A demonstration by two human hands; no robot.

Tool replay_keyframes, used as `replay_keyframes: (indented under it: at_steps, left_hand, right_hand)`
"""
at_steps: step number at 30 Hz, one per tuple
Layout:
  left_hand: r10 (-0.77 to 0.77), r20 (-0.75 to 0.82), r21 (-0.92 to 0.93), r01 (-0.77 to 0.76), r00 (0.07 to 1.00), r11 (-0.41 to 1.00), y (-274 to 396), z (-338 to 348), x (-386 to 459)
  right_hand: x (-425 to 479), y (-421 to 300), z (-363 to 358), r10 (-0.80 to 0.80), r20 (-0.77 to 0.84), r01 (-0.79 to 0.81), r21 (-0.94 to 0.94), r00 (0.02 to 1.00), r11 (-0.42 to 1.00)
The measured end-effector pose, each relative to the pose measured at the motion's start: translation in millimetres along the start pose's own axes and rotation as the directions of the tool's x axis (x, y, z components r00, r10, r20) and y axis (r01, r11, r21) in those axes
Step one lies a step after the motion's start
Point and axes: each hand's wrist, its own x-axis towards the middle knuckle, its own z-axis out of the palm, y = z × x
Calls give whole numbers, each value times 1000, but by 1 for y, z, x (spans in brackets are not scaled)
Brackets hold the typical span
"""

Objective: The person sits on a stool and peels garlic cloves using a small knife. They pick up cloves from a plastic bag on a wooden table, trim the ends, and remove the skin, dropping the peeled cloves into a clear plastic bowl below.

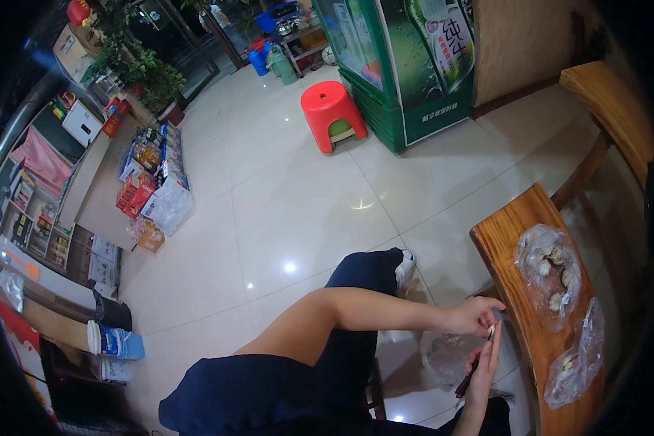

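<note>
My left hand (471, 316) pinches a small pale garlic clove (491, 330) between its fingertips. Just below, my right hand (486, 357) is closed around a small knife with a dark red handle (465, 383); its fingertips meet the left hand at the clove, and the blade is mostly hidden. Under both hands a translucent plastic bin (441, 357) stands on the floor with some scraps inside. To the right, on a wooden bench (504, 240), an opened clear plastic bag (528, 272) holds several garlic bulbs (556, 301). A second clear bag (577, 376) nearer me contains a few pale cloves (568, 361).
A red plastic stool (322, 101) stands beside a green drinks fridge (398, 128) ahead. A wooden chair or bench back (599, 90) curves at the right. Along the left are a counter (95, 169), stacked drink boxes (136, 193), a black bin (113, 313) and plastic buckets (114, 342).
</note>
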Motion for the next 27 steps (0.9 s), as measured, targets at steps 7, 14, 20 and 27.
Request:
replay_keyframes:
  at_steps: [7,14,20,27]
  left_hand:
    - [41,-1,-87,-41,999,995,-2,-2,-1]
    - [35,-10,-103,-36,999,994,6,1,-3]
    - [55,-40,-3,-55,998,998,10,5,-1]
    - [18,10,-63,-17,1000,998,20,13,4]
  right_hand:
    - [0,-4,1,-8,25,7,75,1000,997]
    - [1,-3,-5,21,-15,-20,117,1000,993]
    - [-2,4,-9,-59,-56,60,30,997,998]
    - [-9,-5,-8,-30,-82,31,13,996,999]
